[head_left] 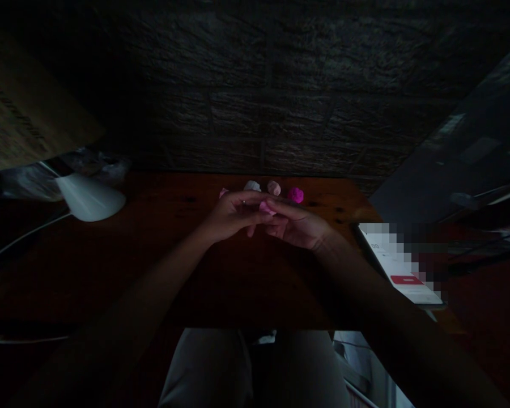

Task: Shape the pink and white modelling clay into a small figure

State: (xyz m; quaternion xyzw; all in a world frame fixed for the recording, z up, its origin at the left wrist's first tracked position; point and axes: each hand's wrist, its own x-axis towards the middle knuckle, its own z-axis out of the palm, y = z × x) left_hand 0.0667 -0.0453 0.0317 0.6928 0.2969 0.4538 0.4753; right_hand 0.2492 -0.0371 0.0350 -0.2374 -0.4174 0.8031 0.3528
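My left hand point(233, 216) and my right hand point(300, 225) meet above the wooden table, fingers closed around a small light pink piece point(266, 208). It looks soft or crumpled, but dim light and the fingers hide most of it, so its material is unclear. Just beyond the hands lies a row of small crumpled-looking balls: a white one point(252, 186), a pale pink one point(273, 188) and a bright magenta one point(296, 195). Another pink one point(223, 192) is partly covered by my left hand.
A white cone-shaped lamp base point(91, 197) stands on the left of the wooden table point(161, 209), near clear plastic wrapping point(104, 164). A lit screen point(397, 263) lies at the right edge. A dark brick wall point(255, 102) rises behind.
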